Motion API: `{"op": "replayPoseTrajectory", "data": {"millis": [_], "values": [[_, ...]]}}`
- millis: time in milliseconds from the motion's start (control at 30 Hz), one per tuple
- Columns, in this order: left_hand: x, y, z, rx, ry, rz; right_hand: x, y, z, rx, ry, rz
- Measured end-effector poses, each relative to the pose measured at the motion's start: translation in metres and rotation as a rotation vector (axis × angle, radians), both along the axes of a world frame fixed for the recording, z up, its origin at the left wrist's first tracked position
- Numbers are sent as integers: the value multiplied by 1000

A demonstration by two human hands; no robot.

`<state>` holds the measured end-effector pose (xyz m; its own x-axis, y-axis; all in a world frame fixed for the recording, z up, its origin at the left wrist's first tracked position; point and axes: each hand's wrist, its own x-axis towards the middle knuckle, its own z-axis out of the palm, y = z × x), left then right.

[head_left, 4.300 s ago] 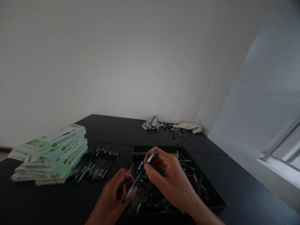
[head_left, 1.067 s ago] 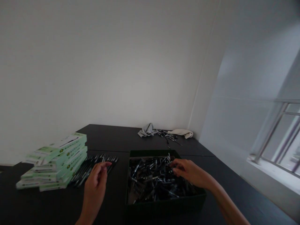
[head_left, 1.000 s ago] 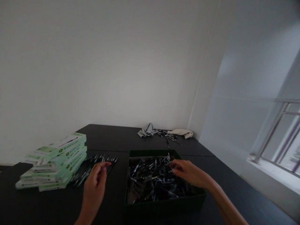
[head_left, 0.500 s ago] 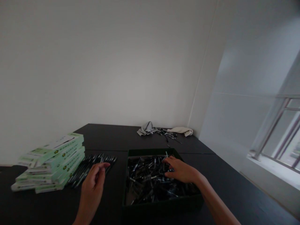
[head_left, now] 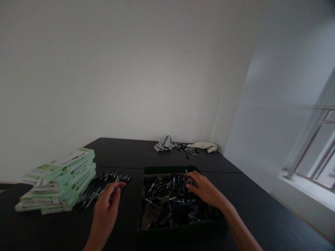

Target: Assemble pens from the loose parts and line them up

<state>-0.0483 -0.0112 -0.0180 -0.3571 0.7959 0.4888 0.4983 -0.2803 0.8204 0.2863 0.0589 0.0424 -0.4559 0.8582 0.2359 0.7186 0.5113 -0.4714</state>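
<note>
Many pens (head_left: 169, 199) in the box (head_left: 167, 170) lie crisscrossed.

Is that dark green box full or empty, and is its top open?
Open-topped and holding plenty: the dark green box shows a jumble of pens inside. I cannot tell how deep they go.

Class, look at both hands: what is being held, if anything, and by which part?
Left hand: nothing visible. Right hand: fingertips among the pens; whether one is gripped cannot be told.
</note>
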Motion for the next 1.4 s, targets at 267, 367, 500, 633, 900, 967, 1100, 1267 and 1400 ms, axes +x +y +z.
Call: {"op": "replayPoseTrajectory", "data": {"millis": [267, 367, 500, 633, 900, 967, 1100, 1267, 1400], "values": [[-2, 3, -3, -19, 53, 6, 7, 1, -12, 55, 11, -64], [-2, 3, -3, -11, 70, 5, 11, -1, -16, 36, -27, -87], [-2, 4, -3, -2, 89, 4, 10, -4, -22, -5, -94, -136], [-1, 5, -4, -3, 109, -6, 3, 1, -25, -76, -187, -196], [2, 4, -3, -22, 121, -27, -22, 8, -21, -187, -285, -104], [2, 4, -2, -22, 120, -42, -25, 2, -18, -204, -247, -10], [3, 6, -2, -20, 111, -62, -27, -7, -8, -230, -139, 165], [1, 6, -2, -25, 105, -66, -24, -9, 6, -208, -3, 201], [0, 4, -2, -27, 99, -69, -17, -8, 7, -171, -4, 159]]}}
